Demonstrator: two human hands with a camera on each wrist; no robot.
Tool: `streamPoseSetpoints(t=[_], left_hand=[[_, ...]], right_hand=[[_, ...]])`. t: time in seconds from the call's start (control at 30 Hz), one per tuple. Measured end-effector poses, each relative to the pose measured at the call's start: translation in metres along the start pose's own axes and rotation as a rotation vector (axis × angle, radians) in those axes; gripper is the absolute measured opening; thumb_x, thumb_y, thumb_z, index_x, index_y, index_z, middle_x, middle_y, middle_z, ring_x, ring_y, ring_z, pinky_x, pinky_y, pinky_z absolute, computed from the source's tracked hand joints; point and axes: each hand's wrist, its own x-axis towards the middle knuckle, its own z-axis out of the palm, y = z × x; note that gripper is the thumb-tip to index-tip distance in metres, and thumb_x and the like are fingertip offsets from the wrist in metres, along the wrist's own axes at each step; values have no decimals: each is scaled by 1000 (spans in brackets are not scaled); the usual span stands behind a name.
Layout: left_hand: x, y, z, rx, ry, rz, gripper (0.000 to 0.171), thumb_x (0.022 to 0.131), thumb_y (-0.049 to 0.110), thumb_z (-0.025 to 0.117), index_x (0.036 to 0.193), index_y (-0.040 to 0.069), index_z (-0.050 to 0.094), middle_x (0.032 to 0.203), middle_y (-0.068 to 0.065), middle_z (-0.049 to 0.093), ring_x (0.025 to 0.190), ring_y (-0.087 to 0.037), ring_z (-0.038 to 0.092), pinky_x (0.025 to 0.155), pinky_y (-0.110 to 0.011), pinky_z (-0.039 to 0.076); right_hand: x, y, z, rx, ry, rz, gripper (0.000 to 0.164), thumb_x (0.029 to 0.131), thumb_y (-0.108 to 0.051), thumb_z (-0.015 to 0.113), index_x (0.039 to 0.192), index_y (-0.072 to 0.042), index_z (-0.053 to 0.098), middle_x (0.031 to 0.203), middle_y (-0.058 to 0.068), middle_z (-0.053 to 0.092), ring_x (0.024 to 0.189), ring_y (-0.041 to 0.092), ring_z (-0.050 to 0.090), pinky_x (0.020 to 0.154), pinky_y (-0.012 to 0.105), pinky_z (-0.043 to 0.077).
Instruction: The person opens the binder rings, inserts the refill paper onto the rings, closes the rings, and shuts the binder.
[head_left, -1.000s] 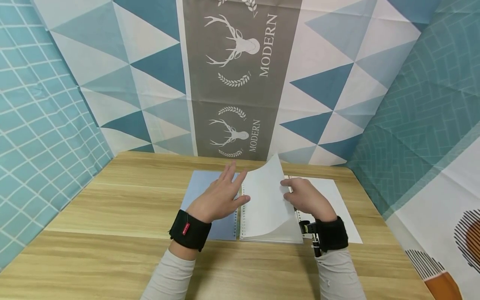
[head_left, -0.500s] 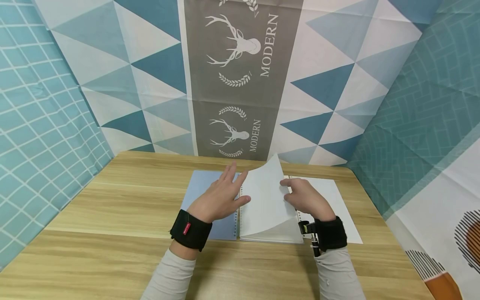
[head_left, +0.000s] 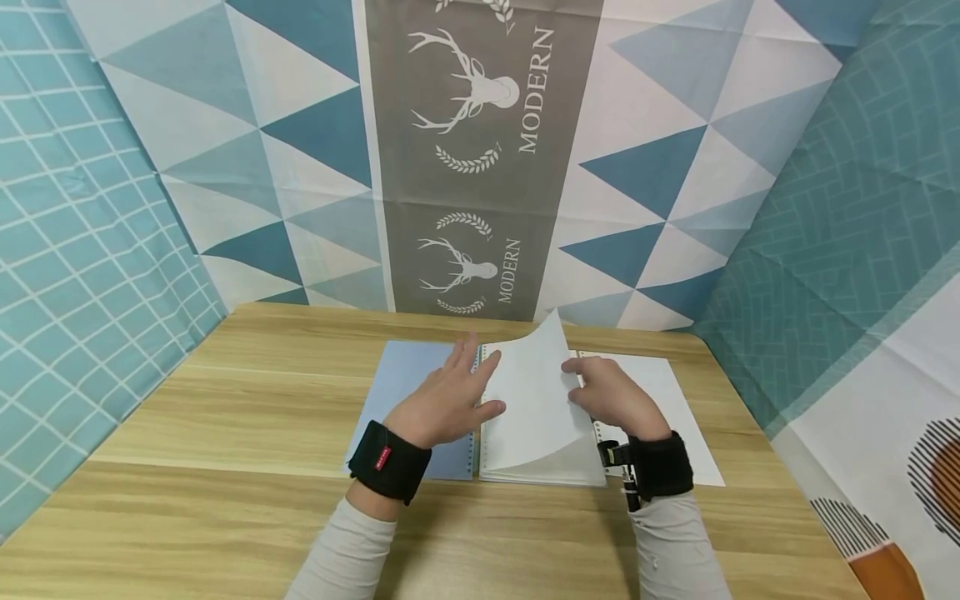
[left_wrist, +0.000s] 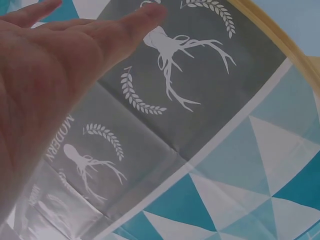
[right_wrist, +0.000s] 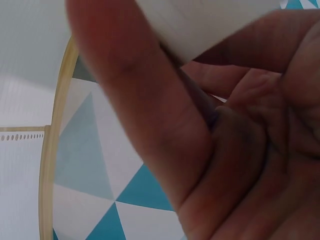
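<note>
My right hand (head_left: pixel 615 396) pinches the right edge of a white loose-leaf sheet (head_left: pixel 525 408), whose far corner curls up. Beneath it lies a stack of white hole-punched sheets (head_left: pixel 566 468). In the right wrist view the white sheet (right_wrist: pixel 200 25) shows between thumb and fingers. My left hand (head_left: pixel 442 404), fingers extended, is over the blue hole-punched sheet (head_left: pixel 405 367), its fingertips near the white sheet's left edge; whether it touches anything cannot be told. The left wrist view shows part of the left hand (left_wrist: pixel 55 65) with nothing held.
Another white hole-punched sheet (head_left: pixel 671 408) lies to the right, partly under the right wrist. All the paper rests on a wooden table (head_left: pixel 225 433). Patterned cloth (head_left: pixel 480 192) hangs behind and along both sides. Both wrists carry black bands (head_left: pixel 392 462).
My left hand has shifted slightly right and nearer. The right hand keeps its pinch almost in place; the raised sheet's near edge has changed its curl a little.
</note>
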Motion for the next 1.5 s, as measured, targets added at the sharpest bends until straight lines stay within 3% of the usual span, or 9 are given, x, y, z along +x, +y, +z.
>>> streamPoseSetpoints(t=[0.13,0.3,0.47,0.57,0.83,1.27,1.5], left_hand=[[3,-1,9,7,-46,-26,72,102,42,58,161,14,29,171,-21,4,159,-43,7,117,-66,31],[5,-3,23,40,-129,-112,74,99,41,63,161,15,31,170,-23,11,158,-44,9,119,-69,25],[8,-4,32,91,-154,-162,78,93,38,73,158,12,37,167,-26,19,157,-45,15,117,-68,29],[8,-3,36,97,-173,-166,82,89,36,78,156,11,40,167,-27,22,156,-46,17,117,-68,29],[8,1,43,103,-190,-146,69,82,29,86,140,7,57,163,-28,29,154,-47,22,117,-66,32],[9,6,44,154,-212,-145,65,81,30,87,135,6,61,160,-23,38,153,-44,29,116,-63,36],[8,8,42,149,-232,-136,33,80,28,87,98,11,64,153,-21,47,152,-43,32,114,-62,39]], right_hand=[[0,1,1,3,-26,26,45,92,3,57,137,7,57,142,29,56,97,29,58,65,30,50],[0,3,2,20,-39,44,46,93,2,58,139,8,56,142,30,55,92,27,60,61,28,51],[-2,2,2,38,-59,43,46,95,-2,59,140,9,54,132,29,61,61,20,60,57,29,51],[-3,1,2,57,-78,64,46,97,-4,60,140,8,54,134,29,60,48,17,57,55,29,52],[-3,0,2,56,-109,111,46,98,-9,61,140,8,54,134,30,60,50,17,61,57,30,56],[-1,2,4,69,-154,129,49,99,-14,62,141,9,52,139,30,56,66,19,69,57,32,59],[1,3,5,89,-158,155,53,100,-18,62,144,7,49,142,29,54,70,22,67,57,32,59]])
